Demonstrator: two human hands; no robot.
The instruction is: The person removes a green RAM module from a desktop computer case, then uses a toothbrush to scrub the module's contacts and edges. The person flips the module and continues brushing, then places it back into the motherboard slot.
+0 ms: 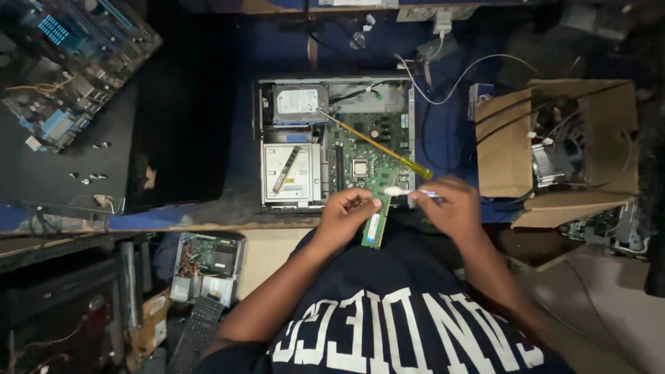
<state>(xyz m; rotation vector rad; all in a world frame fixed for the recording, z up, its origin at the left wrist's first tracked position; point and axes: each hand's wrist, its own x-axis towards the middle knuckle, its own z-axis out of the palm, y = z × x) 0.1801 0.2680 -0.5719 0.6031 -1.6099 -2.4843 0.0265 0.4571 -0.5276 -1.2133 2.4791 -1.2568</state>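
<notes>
My left hand (346,215) grips a green memory stick (376,227) by its upper end, so that it hangs over the desk edge in front of my chest. My right hand (454,206) pinches a small white brush-like tool (402,191) whose tip touches the top of the stick. Behind both hands lies an open desktop computer case (409,111) with a green motherboard (367,149), a silver hard drive (299,102) and a second memory stick (286,168) lying on a metal drive cage. A yellow-handled screwdriver (379,147) lies diagonally across the case.
A bare motherboard (66,62) rests at the far left on a black mat, with loose screws (90,177) near it. A cardboard box (603,138) with a heatsink fan and cables stands at the right. White cables (457,76) run behind the case. Below the desk sit another opened unit (208,266) and a keyboard (194,336).
</notes>
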